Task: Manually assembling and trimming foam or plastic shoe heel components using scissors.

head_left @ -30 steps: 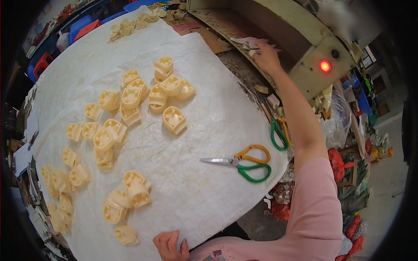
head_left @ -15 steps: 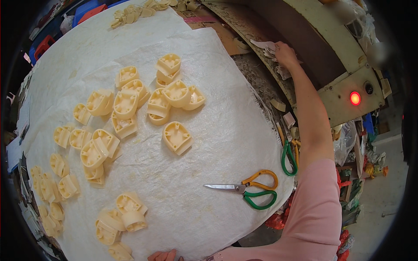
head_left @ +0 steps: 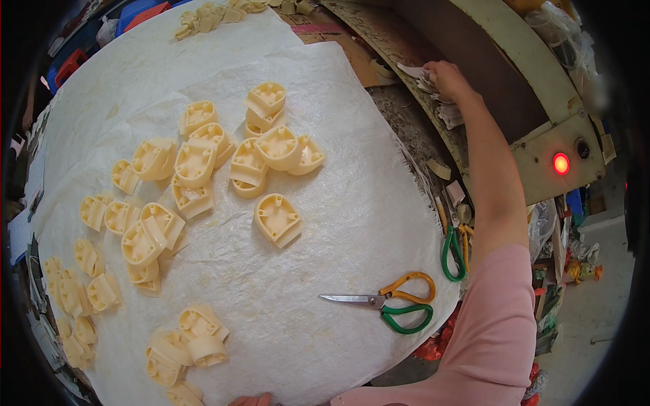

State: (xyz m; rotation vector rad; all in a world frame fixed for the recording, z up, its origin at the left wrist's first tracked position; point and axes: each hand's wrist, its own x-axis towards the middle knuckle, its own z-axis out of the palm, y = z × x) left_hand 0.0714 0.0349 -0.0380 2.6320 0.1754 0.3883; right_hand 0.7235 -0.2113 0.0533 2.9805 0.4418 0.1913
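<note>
My right arm stretches to the far right, where my right hand [head_left: 447, 80] bends its fingers over a loose pile of thin white pieces [head_left: 447, 114] on the machine's ledge. Its fingertips seem closed on the pile's upper part, though they are partly hidden. Only a sliver of my left hand [head_left: 252, 400] shows at the lower edge, its fingers mostly cut off. Many cream plastic housings [head_left: 278, 216], rounded with small posts inside, lie on the white woven sheet [head_left: 271, 298]. Scissors [head_left: 382, 300] with one orange and one green handle rest on the sheet, touched by neither hand.
Beyond the sheet's right edge stands a machine [head_left: 562, 135] with a dark opening and a lit red button [head_left: 560, 164]. A second green-handled tool [head_left: 451, 257] lies beside the sheet. Small cream parts [head_left: 217, 17] are heaped at the far edge.
My right hand has shifted slightly at the white pieces, showing more of the pile below it. Less of my left hand shows at the lower edge. The view has moved a little.
</note>
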